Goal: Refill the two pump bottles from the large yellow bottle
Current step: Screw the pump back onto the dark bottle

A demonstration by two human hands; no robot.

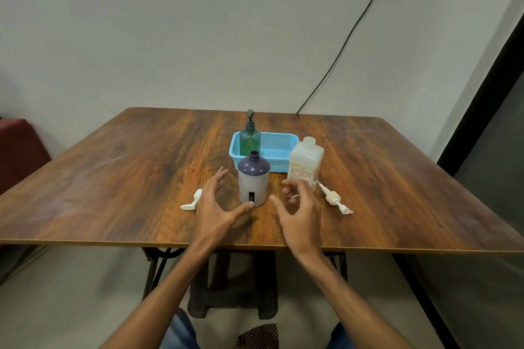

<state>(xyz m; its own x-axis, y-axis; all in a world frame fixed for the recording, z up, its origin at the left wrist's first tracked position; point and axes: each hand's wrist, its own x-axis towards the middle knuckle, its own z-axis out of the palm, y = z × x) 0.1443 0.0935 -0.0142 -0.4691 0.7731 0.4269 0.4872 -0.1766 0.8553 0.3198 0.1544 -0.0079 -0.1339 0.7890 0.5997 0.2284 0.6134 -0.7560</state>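
A purple-and-white bottle (253, 180) stands uncapped in the middle of the wooden table (127, 173). My left hand (217, 208) is open just left of it, thumb touching its base. My right hand (297, 205) hovers open to its right, empty. The large pale yellow bottle (306, 163) stands uncapped behind my right hand. A green pump bottle (249, 137) with its dark pump on stands in the left end of a blue basket (279, 147). One white pump head (192, 201) lies left of my left hand; another pump (336, 200) with its tube lies to the right.
A black cable (348, 37) runs down the wall to the table's far edge. A dark red seat (19, 150) stands at the left. The table's near edge runs just below my wrists.
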